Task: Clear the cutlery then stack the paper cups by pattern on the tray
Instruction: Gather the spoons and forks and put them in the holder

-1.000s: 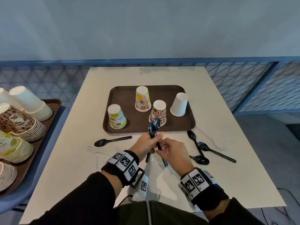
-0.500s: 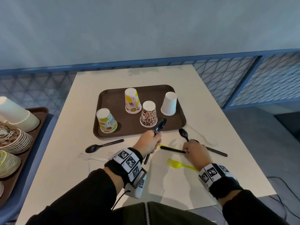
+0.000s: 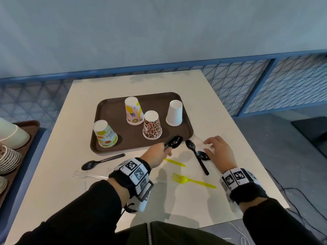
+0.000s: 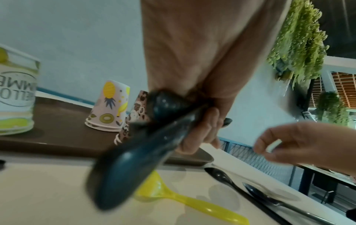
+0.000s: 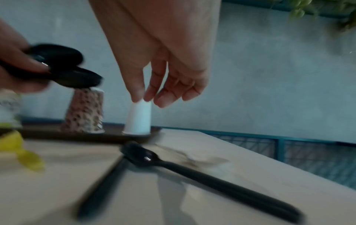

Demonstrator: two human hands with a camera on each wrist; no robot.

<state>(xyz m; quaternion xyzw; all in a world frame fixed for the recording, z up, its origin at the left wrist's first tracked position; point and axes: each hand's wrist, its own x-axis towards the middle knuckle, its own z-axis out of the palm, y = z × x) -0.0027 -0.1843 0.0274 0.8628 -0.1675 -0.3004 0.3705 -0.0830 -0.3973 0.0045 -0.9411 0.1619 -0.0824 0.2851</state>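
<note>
My left hand (image 3: 162, 152) grips a bundle of black spoons (image 3: 173, 142) just off the front edge of the brown tray (image 3: 113, 110); the left wrist view shows the bundle (image 4: 154, 144) across its curled fingers. Four upside-down cups stand on the tray: lime (image 3: 105, 134), pineapple (image 3: 134, 111), leopard (image 3: 152, 125) and plain white (image 3: 174, 113). My right hand (image 3: 212, 147) hovers with loosely bent fingers (image 5: 138, 92) over two loose black spoons (image 3: 196, 155); I see nothing in it.
On the table lie another black spoon (image 3: 102, 160), a white fork (image 3: 88, 175), a yellow fork (image 3: 192, 181) and another yellow piece (image 3: 175, 162). A second tray with cup stacks (image 3: 10, 138) sits at the left. A blue mesh railing (image 3: 283, 85) runs behind.
My right hand has left the spoon bundle and moved right and forward, over the loose black spoons. The left hand still holds the bundle, now tilted toward the tray.
</note>
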